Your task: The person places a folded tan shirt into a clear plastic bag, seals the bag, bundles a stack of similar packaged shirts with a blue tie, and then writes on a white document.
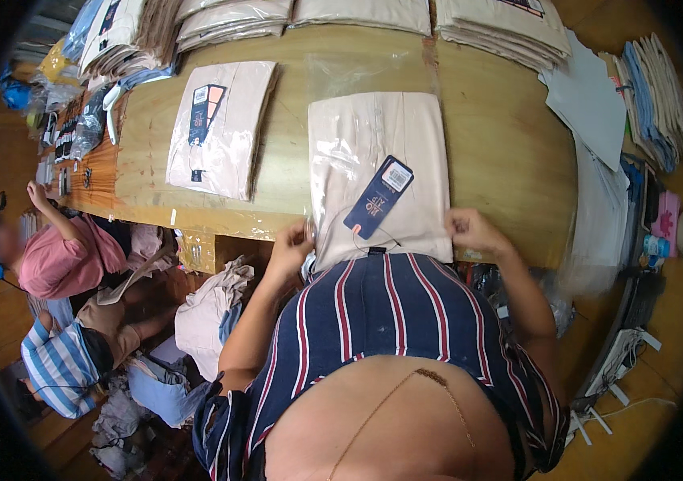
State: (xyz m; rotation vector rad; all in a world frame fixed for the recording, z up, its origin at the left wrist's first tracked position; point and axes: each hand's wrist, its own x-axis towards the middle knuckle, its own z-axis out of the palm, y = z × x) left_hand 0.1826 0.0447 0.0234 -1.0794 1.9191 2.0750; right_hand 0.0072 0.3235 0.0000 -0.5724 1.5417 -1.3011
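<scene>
Right in front of me a folded pair of cream trousers [413, 128] lies at the table's near edge, partly inside a clear plastic bag [333, 68] that reaches past its far end. A navy hang tag [379, 196] on a thin string rests slantwise on the cloth. At the near left corner, my left hand [291, 248] is closed, its fingertips pinching the bag's edge. My right hand [474, 232] pinches at the near right side of the bundle; whether it grips cloth or plastic I cannot tell.
Another folded, tagged garment [217, 132] lies to the left on the wooden table [510, 160]. Stacks of folded garments [502, 32] line the far edge. White sheets [590, 104] lie at the right. Two people [60, 256] are at the left, near heaped clothes [213, 313].
</scene>
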